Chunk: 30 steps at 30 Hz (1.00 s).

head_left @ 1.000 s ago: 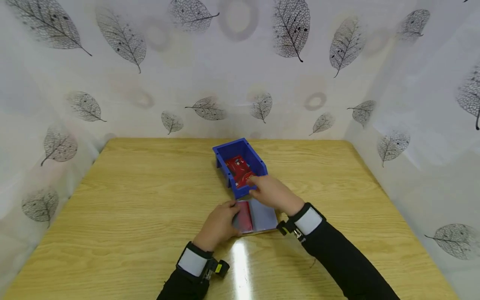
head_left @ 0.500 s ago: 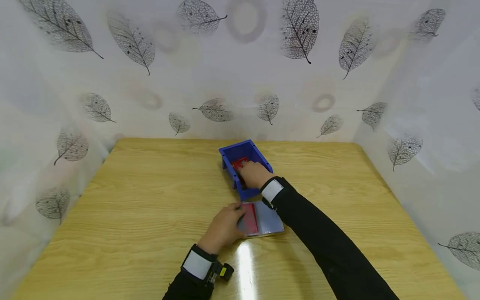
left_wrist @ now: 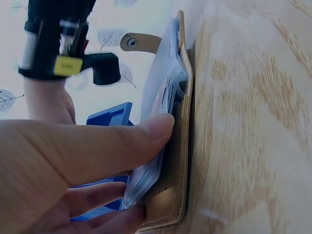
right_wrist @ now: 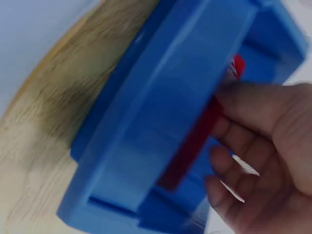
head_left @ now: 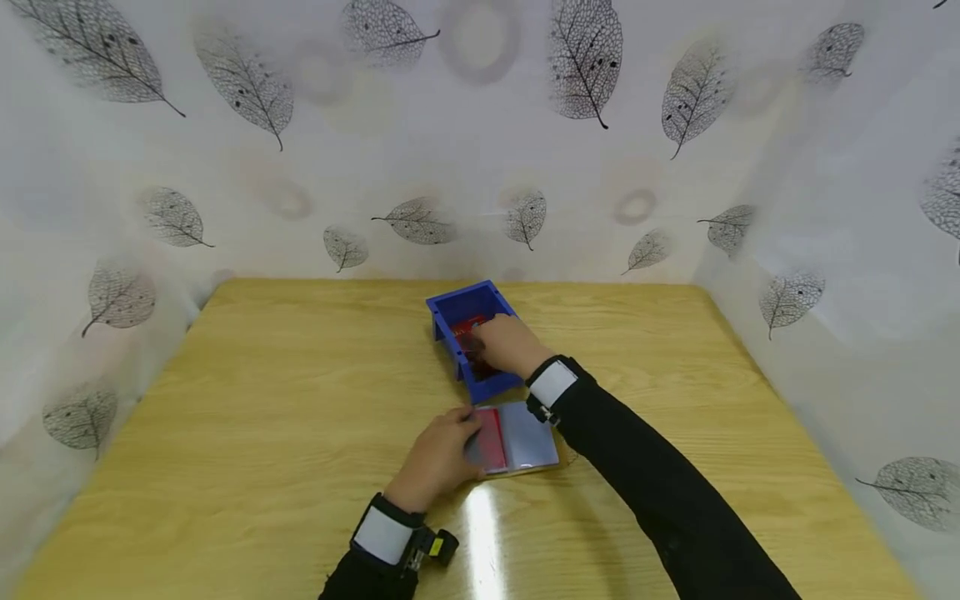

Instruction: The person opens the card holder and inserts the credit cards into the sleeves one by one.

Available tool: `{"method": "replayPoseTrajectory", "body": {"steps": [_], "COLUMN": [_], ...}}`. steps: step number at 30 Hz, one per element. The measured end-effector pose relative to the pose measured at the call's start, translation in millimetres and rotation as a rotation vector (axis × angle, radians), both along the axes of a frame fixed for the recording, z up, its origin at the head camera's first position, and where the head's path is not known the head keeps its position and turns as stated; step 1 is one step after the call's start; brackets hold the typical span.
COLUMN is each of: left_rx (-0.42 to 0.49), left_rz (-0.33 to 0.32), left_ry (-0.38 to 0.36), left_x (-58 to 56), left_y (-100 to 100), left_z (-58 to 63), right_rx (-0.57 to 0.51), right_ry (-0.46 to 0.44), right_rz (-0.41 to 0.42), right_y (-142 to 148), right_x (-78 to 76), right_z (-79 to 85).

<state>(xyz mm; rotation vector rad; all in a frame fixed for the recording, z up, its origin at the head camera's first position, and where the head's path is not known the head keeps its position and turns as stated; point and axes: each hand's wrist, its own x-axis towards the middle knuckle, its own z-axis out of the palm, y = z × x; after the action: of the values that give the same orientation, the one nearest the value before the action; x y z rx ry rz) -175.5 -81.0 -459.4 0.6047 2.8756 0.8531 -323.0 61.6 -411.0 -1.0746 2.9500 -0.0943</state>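
A tan card holder with clear plastic sleeves (head_left: 532, 437) lies spread on the table, a red card (head_left: 492, 440) showing in its left sleeve. My left hand (head_left: 435, 458) grips its left side; in the left wrist view the thumb (left_wrist: 156, 127) presses on the stacked sleeves while fingers curl beneath. Behind the holder stands a blue plastic bin (head_left: 495, 388). Reaching inside it, my right hand (head_left: 512, 343) pinches a red card (right_wrist: 192, 144) between thumb and fingers, the card tilted up near the bin's front wall. The hand hides part of that card.
The wooden table (head_left: 300, 375) extends on both sides of the bin. A white leaf-print cloth (head_left: 465, 150) hangs behind and along the sides. From the card holder a snap strap (left_wrist: 141, 43) sticks out.
My right hand has moved forward from the bin's front edge down into it and taken hold of a red card that lay flat there. My left hand stays on the card holder.
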Motion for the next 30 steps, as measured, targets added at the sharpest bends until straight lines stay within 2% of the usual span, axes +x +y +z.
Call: {"method": "replayPoseTrajectory", "body": {"steps": [5, 7, 9, 11, 13, 17, 19, 21, 28, 30], "left_rx": [0.029, 0.044, 0.065, 0.112, 0.212, 0.536, 0.667, 0.739, 0.757, 0.752], "left_rz": [-0.007, -0.009, 0.017, 0.070, 0.138, 0.237, 0.259, 0.275, 0.283, 0.282], "left_ry": [-0.014, -0.043, -0.064, -0.048, -0.020, 0.024, 0.019, 0.017, -0.008, -0.026], "left_x": [-0.4, -2.8, -5.3, -5.4, -4.1, 0.6, 1.9, 3.2, 5.2, 5.0], "left_y": [-4.3, -3.6, -2.2, -0.3, 1.7, 5.9, 7.3, 8.3, 9.5, 9.2], "left_z": [-0.3, 1.6, 2.9, 6.1, 10.5, 23.0, 27.2, 29.2, 29.4, 28.3], "right_rx": [-0.180, -0.262, -0.371, -0.500, -0.630, -0.798, -0.824, -0.833, -0.825, -0.784], "right_ry": [-0.044, -0.061, -0.103, -0.173, -0.284, -0.497, -0.569, -0.610, -0.648, -0.616], "right_rz": [-0.082, -0.121, -0.146, -0.154, -0.160, -0.161, -0.163, -0.161, -0.159, -0.139], "right_y": [14.3, 24.4, 35.2, 44.4, 51.4, 58.1, 59.3, 60.0, 63.6, 67.2], "right_x": [18.3, 28.2, 39.4, 52.0, 64.7, 86.0, 93.6, 99.3, 104.5, 104.1], "right_z": [25.3, 34.9, 40.4, 42.4, 41.9, 38.2, 36.2, 33.8, 21.5, 17.9]}}
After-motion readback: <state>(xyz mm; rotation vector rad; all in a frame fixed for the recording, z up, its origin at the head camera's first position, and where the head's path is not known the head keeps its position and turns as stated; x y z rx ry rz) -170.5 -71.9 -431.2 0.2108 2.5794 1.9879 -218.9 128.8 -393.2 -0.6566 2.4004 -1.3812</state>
